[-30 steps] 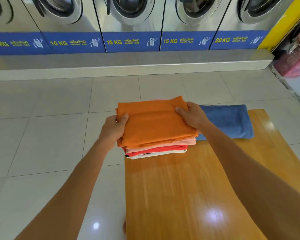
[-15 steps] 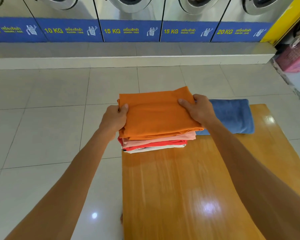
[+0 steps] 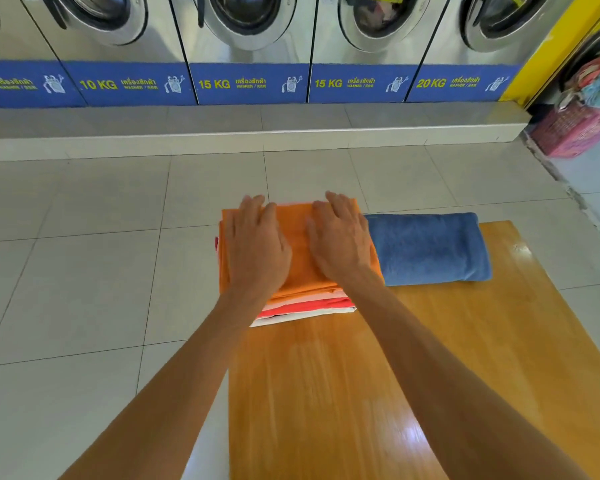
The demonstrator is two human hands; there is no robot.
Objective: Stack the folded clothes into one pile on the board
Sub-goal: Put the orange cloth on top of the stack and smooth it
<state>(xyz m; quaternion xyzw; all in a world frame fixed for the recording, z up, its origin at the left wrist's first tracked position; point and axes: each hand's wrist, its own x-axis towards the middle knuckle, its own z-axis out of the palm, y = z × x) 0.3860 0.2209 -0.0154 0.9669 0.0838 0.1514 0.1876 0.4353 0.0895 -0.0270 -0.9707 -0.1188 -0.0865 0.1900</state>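
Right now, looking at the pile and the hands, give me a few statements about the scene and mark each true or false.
1. Both hands, left hand and right hand, lie flat on the orange cloth. True.
2. The blue towel tops the pile. False: it lies beside it, on the board.
3. The pile sits at the board's far left corner. True.
4. The right hand grips the towel. False: it presses the orange cloth.

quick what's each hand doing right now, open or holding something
Left hand: open, fingers flat, pressing on the orange garment.
Right hand: open, fingers flat, pressing on the same garment.
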